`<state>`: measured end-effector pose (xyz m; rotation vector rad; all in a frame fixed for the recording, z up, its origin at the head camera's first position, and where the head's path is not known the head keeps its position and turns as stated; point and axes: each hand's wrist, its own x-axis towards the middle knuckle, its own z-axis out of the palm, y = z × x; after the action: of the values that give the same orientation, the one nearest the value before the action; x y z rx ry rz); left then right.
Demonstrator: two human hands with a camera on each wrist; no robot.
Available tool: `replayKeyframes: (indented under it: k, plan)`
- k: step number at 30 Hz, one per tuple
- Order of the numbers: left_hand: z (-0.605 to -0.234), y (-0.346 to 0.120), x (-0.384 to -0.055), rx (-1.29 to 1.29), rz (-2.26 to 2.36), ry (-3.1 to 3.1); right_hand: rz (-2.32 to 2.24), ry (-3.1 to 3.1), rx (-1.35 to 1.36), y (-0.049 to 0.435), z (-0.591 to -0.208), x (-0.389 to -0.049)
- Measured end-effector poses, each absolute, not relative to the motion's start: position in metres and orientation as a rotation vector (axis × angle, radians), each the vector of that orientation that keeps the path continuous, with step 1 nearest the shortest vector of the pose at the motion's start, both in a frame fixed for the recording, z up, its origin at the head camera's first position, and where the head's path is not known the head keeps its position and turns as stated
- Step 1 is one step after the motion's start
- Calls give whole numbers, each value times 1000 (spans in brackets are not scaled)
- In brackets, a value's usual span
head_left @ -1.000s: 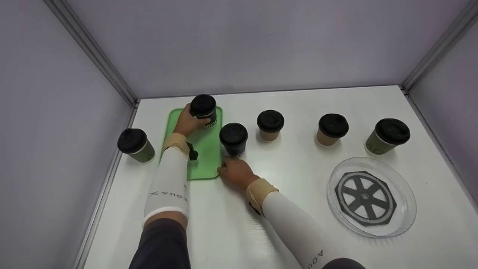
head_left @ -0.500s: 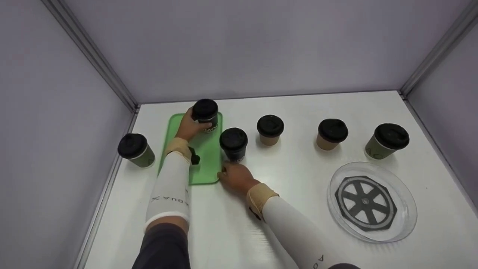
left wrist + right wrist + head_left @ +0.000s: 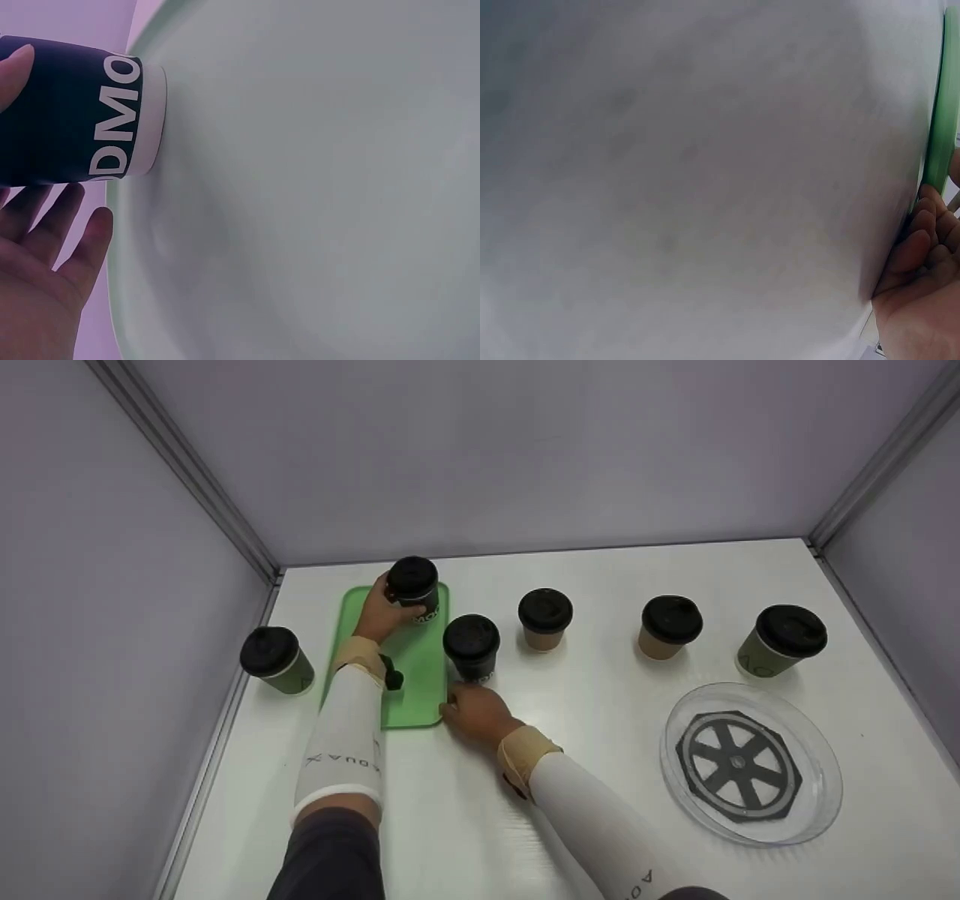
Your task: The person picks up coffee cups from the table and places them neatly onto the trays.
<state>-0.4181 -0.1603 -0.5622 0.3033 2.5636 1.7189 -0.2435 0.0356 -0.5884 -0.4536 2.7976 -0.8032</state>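
Lidded black cup [image 3: 416, 585] with letters "DMO" sits slightly farther right than earlier, held by left hand [image 3: 381, 613], far end of green tray [image 3: 415, 690]. Right hand [image 3: 478, 714] pinches near right corner. Second black cup [image 3: 471, 645] just beside right edge.

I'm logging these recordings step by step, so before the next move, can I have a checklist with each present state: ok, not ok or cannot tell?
1. Left hand grips the dark lettered takeaway cup: ok, thumb and fingers are around it.
2. Black lid on that cup: ok.
3. Cup's base resting on the green tray: cannot tell; it is at the far end, contact unclear.
4. Right hand holds the tray: ok, at the near right corner.
5. Second dark takeaway cup clear of the right hand: cannot tell; they are very close.
6. Clear round dish apart from the tray: ok.
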Motion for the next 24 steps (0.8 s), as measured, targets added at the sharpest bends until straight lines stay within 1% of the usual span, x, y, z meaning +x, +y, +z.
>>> replayKeyframes:
  k: [6, 19, 24]
  plan:
    - [-564, -166, -415, 279, 1701, 2592, -794, 2789, -462, 34, -590, -244]
    - [-549, -177, -400, 209, 1649, 2608, -800, 2791, -480, 30, -591, -242]
    - [-540, -180, -394, 201, 1689, 2615, -828, 2779, -459, 31, -586, -239]
